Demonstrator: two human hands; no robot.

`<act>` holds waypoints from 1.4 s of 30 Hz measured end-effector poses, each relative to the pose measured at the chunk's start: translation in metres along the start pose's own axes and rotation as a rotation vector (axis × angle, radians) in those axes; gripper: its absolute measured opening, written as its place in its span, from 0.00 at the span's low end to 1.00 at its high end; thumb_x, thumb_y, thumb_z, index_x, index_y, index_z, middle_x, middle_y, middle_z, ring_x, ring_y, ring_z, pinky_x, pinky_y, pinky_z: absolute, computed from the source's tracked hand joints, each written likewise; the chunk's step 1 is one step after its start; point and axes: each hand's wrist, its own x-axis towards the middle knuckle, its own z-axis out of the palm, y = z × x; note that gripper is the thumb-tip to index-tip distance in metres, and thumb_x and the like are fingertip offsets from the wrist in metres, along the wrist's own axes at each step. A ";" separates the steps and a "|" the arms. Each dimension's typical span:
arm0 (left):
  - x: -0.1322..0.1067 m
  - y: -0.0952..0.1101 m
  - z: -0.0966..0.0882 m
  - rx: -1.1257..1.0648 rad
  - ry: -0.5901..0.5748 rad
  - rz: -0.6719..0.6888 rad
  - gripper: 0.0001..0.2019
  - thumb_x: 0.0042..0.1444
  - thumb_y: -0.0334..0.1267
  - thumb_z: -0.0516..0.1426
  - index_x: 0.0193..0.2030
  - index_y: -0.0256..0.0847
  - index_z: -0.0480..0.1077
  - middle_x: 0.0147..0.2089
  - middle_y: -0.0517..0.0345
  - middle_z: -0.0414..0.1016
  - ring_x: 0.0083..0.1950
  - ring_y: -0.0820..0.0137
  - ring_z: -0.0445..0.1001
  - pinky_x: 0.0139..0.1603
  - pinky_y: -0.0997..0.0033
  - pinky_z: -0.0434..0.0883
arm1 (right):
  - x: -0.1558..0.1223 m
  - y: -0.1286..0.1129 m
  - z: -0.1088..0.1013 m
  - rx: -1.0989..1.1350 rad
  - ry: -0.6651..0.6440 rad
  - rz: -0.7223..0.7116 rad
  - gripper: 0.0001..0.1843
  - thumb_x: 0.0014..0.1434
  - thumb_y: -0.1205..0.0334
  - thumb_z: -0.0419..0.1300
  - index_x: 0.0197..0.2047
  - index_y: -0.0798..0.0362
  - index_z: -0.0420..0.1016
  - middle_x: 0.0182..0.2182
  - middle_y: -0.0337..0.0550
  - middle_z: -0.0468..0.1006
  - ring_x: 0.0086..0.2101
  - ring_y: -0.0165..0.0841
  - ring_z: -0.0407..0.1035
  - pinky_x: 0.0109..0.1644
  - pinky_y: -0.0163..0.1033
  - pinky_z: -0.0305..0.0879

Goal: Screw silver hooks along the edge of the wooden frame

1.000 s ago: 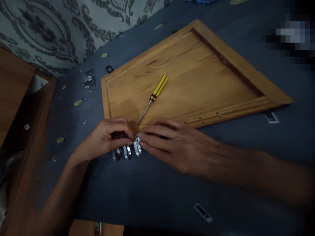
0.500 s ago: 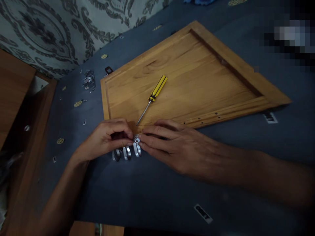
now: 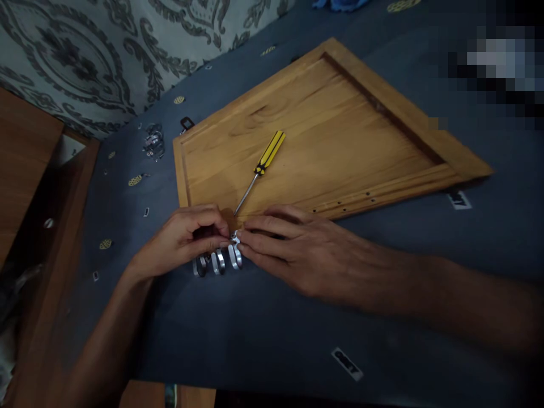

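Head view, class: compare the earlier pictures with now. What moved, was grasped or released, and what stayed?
The wooden panel and screwdriver appear slightly further left, probably from camera movement. Nothing is visibly grasped or released. The left hand and right hand stay at the rightmost metal hook; the screwdriver still lies on the panel.
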 end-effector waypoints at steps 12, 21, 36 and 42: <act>0.002 0.005 -0.006 -0.048 -0.040 -0.025 0.08 0.66 0.39 0.61 0.37 0.39 0.75 0.33 0.60 0.77 0.33 0.74 0.74 0.35 0.77 0.69 | 0.001 0.000 -0.001 0.000 -0.019 0.013 0.20 0.73 0.73 0.44 0.53 0.61 0.76 0.48 0.49 0.80 0.49 0.39 0.71 0.57 0.48 0.67; -0.003 0.004 -0.007 -0.047 -0.047 -0.038 0.05 0.64 0.37 0.63 0.38 0.39 0.77 0.34 0.59 0.76 0.32 0.74 0.74 0.32 0.77 0.69 | 0.002 0.000 -0.003 0.008 -0.027 0.012 0.23 0.73 0.74 0.41 0.53 0.62 0.77 0.48 0.48 0.80 0.49 0.40 0.72 0.56 0.48 0.69; 0.006 0.009 -0.012 -0.083 -0.147 -0.064 0.05 0.64 0.35 0.60 0.35 0.39 0.73 0.33 0.61 0.74 0.33 0.74 0.72 0.33 0.77 0.68 | 0.002 -0.001 -0.003 0.034 -0.023 0.015 0.21 0.73 0.75 0.43 0.52 0.62 0.77 0.48 0.51 0.81 0.48 0.40 0.72 0.55 0.48 0.69; 0.009 0.008 -0.018 -0.227 -0.253 -0.216 0.06 0.63 0.36 0.61 0.35 0.37 0.73 0.33 0.59 0.74 0.32 0.74 0.72 0.32 0.78 0.69 | 0.003 0.000 -0.003 0.034 -0.030 0.013 0.21 0.72 0.75 0.43 0.52 0.62 0.77 0.49 0.50 0.81 0.49 0.41 0.72 0.57 0.49 0.69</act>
